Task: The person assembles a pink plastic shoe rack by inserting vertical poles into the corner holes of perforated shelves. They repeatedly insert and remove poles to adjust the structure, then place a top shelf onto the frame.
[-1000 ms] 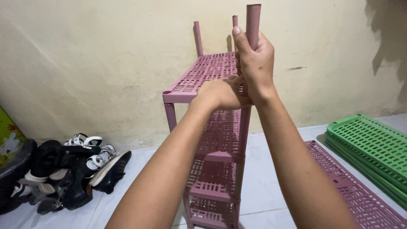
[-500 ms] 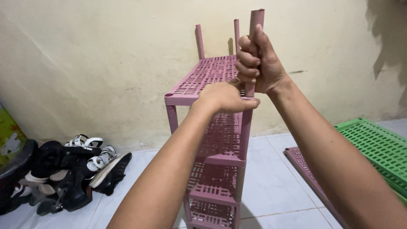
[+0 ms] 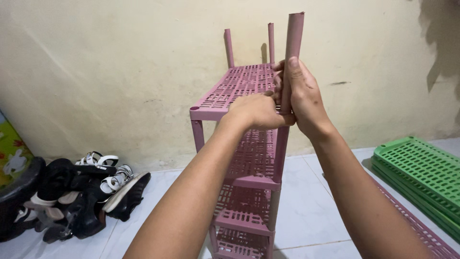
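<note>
— What did you have hold of just then?

— My right hand point(image 3: 303, 98) was wrapped around the pink plastic tube point(image 3: 291, 57) standing upright at the near right corner of the pink slatted plastic rack point(image 3: 239, 124). Fingers curled round it, thumb lying along its front, a firm closed grip.

— And the other hand?

— My left hand point(image 3: 256, 111) was closed over the corner of the top shelf point(image 3: 235, 84), right where that tube met it. The knuckles faced me, so I could not see exactly what the fingertips pressed on. The two hands touched each other there.

— Where was the rack standing?

— Upright on the white tiled floor point(image 3: 306, 206), close against the cream wall point(image 3: 120, 62). It had several perforated tiers stacked below the top one. Two more thin pink posts point(image 3: 228, 47) stood up at the far corners of the top shelf; the near left corner socket point(image 3: 194, 108) had none in it.

— Anything else around?

— A heap of black and white sandals and shoes point(image 3: 81, 192) lay on the floor to the left, well apart from the rack. To the right lay a stack of green perforated plastic shelves point(image 3: 421, 172), with a loose pink shelf panel point(image 3: 426, 235) flat just beside them.
</note>
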